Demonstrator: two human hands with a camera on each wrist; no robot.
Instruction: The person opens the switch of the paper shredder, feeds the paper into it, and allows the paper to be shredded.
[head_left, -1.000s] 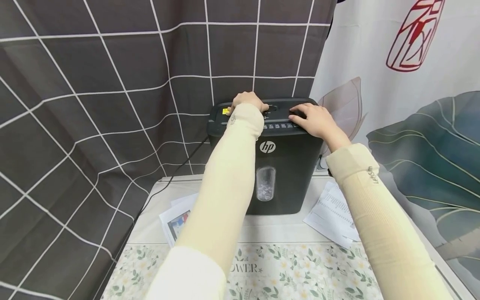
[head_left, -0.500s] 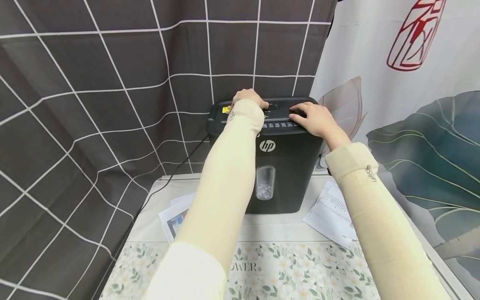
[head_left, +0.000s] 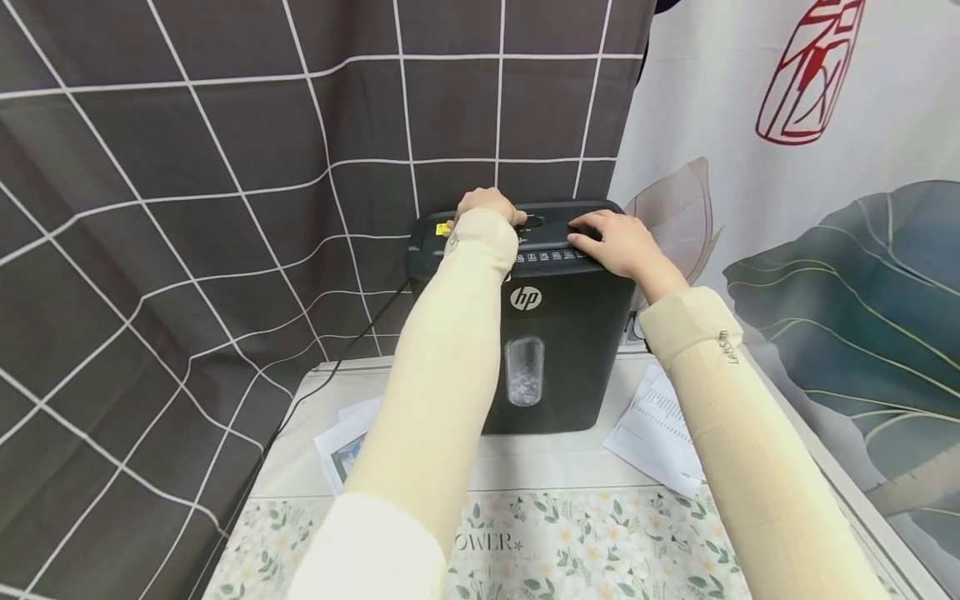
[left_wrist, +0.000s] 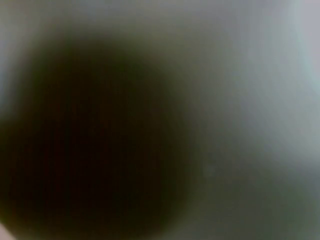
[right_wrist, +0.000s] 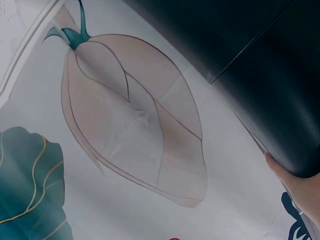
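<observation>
A black hp paper shredder (head_left: 573, 333) stands upright at the back of the table, with shredded paper behind its front window (head_left: 525, 371). My left hand (head_left: 483, 206) rests on top of its lid, left of the middle. The thumb points right, beside the oval switch (head_left: 534, 221); most of the other fingers are hidden. At the lid's right end, my right hand (head_left: 618, 243) grips the edge with bent fingers. In the right wrist view part of that hand (right_wrist: 300, 192) lies against the shredder's rounded edge (right_wrist: 295, 155). The left wrist view is dark and blurred.
Printed sheets (head_left: 654, 429) lie right of the shredder, and more papers (head_left: 345, 446) lie left of it. A black power cord (head_left: 341, 367) runs along the left side. Behind hangs a dark grid-patterned curtain (head_left: 360, 108). A floral cloth (head_left: 555, 542) covers the front.
The head view has shifted slightly, so the scene sits a little further left. Both hands stay at the same places on the shredder's lid.
</observation>
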